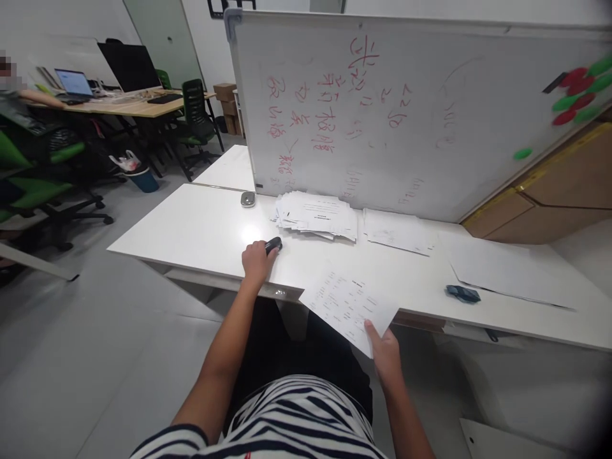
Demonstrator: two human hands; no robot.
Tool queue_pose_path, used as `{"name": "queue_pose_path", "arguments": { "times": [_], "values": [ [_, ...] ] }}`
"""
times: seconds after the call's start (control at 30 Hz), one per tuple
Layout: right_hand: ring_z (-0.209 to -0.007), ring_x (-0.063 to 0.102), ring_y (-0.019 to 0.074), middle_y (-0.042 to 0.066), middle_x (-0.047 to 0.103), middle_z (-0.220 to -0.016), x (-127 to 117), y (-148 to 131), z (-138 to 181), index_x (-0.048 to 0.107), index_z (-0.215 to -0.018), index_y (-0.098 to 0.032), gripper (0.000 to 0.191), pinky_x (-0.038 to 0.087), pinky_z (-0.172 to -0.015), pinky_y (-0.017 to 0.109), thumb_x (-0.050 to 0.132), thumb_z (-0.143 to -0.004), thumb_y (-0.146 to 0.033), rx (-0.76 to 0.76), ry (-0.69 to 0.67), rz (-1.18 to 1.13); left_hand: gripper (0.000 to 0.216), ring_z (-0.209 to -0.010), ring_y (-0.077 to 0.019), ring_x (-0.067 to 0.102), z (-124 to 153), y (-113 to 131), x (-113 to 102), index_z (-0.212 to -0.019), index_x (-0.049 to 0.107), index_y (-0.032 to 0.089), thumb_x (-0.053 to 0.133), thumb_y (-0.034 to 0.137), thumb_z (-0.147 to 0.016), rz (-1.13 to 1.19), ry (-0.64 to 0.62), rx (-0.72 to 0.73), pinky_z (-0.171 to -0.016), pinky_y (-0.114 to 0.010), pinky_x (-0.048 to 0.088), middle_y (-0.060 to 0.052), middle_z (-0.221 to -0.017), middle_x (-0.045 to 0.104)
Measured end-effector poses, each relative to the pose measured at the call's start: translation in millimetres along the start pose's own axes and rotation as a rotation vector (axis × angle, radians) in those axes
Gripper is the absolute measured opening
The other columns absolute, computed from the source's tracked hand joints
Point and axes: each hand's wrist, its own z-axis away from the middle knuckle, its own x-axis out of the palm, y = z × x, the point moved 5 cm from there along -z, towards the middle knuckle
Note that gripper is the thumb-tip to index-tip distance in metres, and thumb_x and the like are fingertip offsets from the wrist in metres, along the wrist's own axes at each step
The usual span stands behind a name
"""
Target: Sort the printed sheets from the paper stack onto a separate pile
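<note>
My left hand (257,260) is closed around a small black stapler (274,244) on the white table, near its front edge. Between the thumb and fingers of my right hand (385,350) is a printed sheet of paper (351,306), held tilted over the table's front edge. Whether it is one sheet or more, I cannot tell. Just beyond the stapler lies a messy stack of printed papers (318,215). A second, lower pile of papers (396,231) sits to its right.
A whiteboard (306,127) with red writing stands along the table's back. A small grey rounded device (248,199) lies at the left, a dark crumpled item (463,294) at the right near large white sheets (511,268). Cardboard boxes (568,172) stand back right. Another person (29,102) sits far left.
</note>
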Motion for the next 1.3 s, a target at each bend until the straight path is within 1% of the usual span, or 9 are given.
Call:
{"name": "queue_pose_path", "arguments": {
  "times": [0.07, 0.2, 0.37, 0.57, 0.77, 0.87, 0.97, 1.13, 1.3],
  "values": [
    [-0.107, 0.063, 0.0288, 0.011, 0.067, -0.118, 2, 7, 2, 0.063, -0.117, -0.013, 0.063, 0.051, -0.093, 0.038, 0.071, -0.070, -0.054, 0.053, -0.023, -0.104, 0.040, -0.095, -0.0295, 0.056, -5, 0, 8, -0.095, 0.062, 0.019, 0.052, 0.055, -0.084, 0.028, -0.113, 0.109, -0.076, -0.038, 0.042, -0.012, -0.094, 0.065],
    [-0.106, 0.064, 0.0281, 0.011, 0.068, -0.117, 8, 4, -4, 0.064, -0.114, -0.013, 0.060, 0.051, -0.094, 0.039, 0.074, -0.069, -0.051, 0.059, -0.060, -0.184, 0.039, -0.093, -0.0245, 0.055, 2, 7, 7, -0.096, 0.063, 0.022, 0.059, 0.057, -0.078, 0.211, -0.271, 0.315, -0.075, -0.033, 0.042, -0.006, -0.094, 0.065],
    [-0.108, 0.063, 0.0300, 0.011, 0.068, -0.116, 20, -6, -10, 0.066, -0.111, -0.014, 0.056, 0.049, -0.097, 0.043, 0.074, -0.068, -0.050, 0.039, -0.100, -0.147, 0.038, -0.096, -0.0227, 0.055, 19, 16, 0, -0.097, 0.063, 0.022, 0.063, 0.054, -0.076, 0.392, -0.349, 0.362, -0.078, -0.032, 0.044, -0.004, -0.098, 0.065],
    [-0.106, 0.064, 0.0319, 0.011, 0.069, -0.114, 32, -11, -4, 0.068, -0.108, -0.015, 0.055, 0.049, -0.096, 0.046, 0.074, -0.068, -0.052, 0.047, -0.149, -0.108, 0.038, -0.096, -0.0234, 0.056, 34, 33, -3, -0.095, 0.065, 0.023, 0.065, 0.054, -0.073, 0.409, -0.393, 0.420, -0.077, -0.033, 0.045, -0.004, -0.095, 0.066],
    [-0.108, 0.063, 0.0315, 0.012, 0.068, -0.116, 53, -19, 4, 0.066, -0.111, -0.015, 0.057, 0.049, -0.095, 0.047, 0.074, -0.069, -0.052, 0.041, -0.310, -0.140, 0.036, -0.101, -0.0232, 0.058, 36, 49, -15, -0.099, 0.067, 0.026, 0.061, 0.053, -0.076, 0.481, -0.481, 0.453, -0.085, -0.033, 0.047, -0.004, -0.105, 0.067],
    [-0.108, 0.063, 0.0310, 0.012, 0.067, -0.117, 55, -24, 3, 0.067, -0.110, -0.016, 0.055, 0.049, -0.095, 0.046, 0.074, -0.069, -0.052, 0.032, -0.335, -0.144, 0.038, -0.107, -0.0218, 0.056, 21, 50, -34, -0.106, 0.063, 0.025, 0.047, 0.054, -0.086, 0.573, -0.348, 0.307, -0.090, -0.033, 0.045, -0.004, -0.116, 0.064],
    [-0.106, 0.064, 0.0305, 0.011, 0.068, -0.117, 49, -31, 0, 0.067, -0.111, -0.017, 0.054, 0.049, -0.093, 0.046, 0.074, -0.070, -0.051, 0.030, -0.352, -0.154, 0.039, -0.098, -0.0186, 0.057, 7, 59, -47, -0.095, 0.061, 0.021, 0.038, 0.052, -0.092, 0.602, -0.185, 0.239, -0.085, -0.030, 0.044, -0.003, -0.103, 0.066],
    [-0.104, 0.065, 0.0307, 0.011, 0.069, -0.114, 43, -36, -4, 0.066, -0.112, -0.016, 0.056, 0.051, -0.090, 0.045, 0.073, -0.070, -0.052, 0.041, -0.330, -0.149, 0.045, -0.068, -0.0178, 0.054, 7, 89, -11, -0.072, 0.055, 0.020, 0.034, 0.054, -0.093, 0.381, -0.270, 0.246, -0.062, -0.029, 0.037, -0.003, -0.068, 0.058],
    [-0.106, 0.064, 0.0293, 0.011, 0.068, -0.116, 54, -22, 3, 0.067, -0.112, -0.016, 0.055, 0.048, -0.095, 0.044, 0.072, -0.071, -0.052, 0.068, -0.325, -0.202, 0.034, -0.082, -0.0262, 0.056, 17, 104, 28, -0.071, 0.054, 0.019, 0.039, 0.040, -0.093, 0.064, -0.243, 0.245, -0.072, -0.036, 0.036, -0.009, -0.072, 0.061]
  ]
}}
